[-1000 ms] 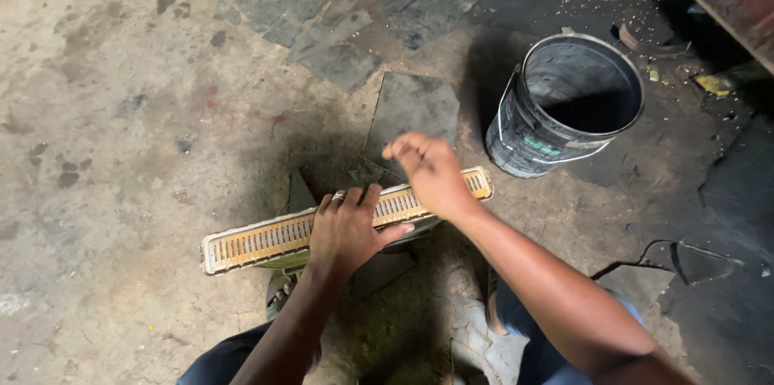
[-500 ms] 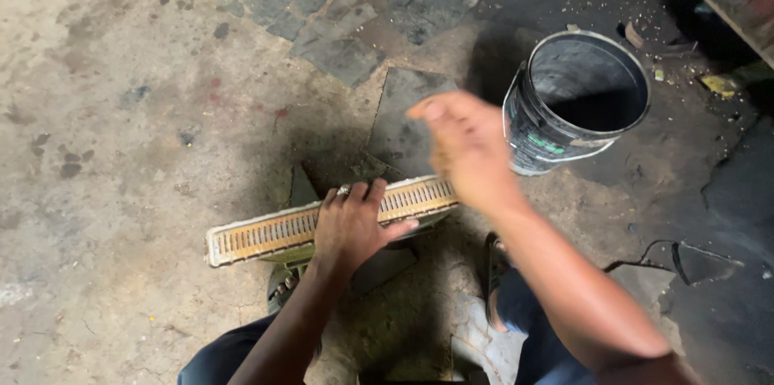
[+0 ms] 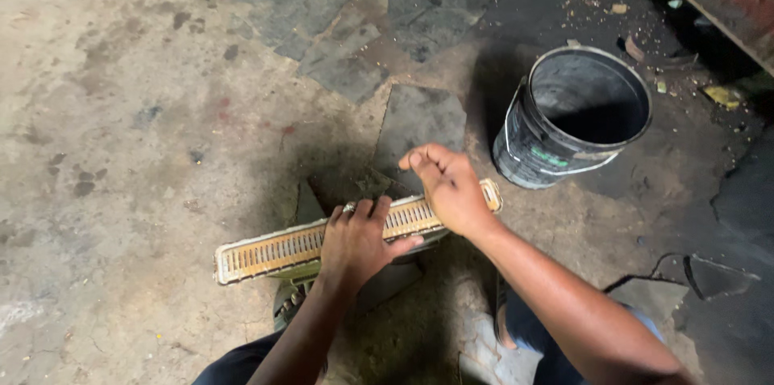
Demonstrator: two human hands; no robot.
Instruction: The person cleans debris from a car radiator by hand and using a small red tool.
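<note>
Left hand (image 3: 359, 240) gripping the long slotted grille (image 3: 274, 249) on the stained floor (image 3: 121, 111), right hand (image 3: 450, 187) loosely open above its far end (partly hidden), black bucket (image 3: 576, 119) nearby.

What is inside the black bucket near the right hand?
The black bucket shows only dark inner wall and shadow; no contents are visible. Its bottom is too dark to judge.

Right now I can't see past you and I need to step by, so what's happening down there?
A person sits low on a stained concrete floor. Their left hand presses on a long slotted grille, and their right hand hovers open over its far end. A black bucket stands upright just beyond.
</note>
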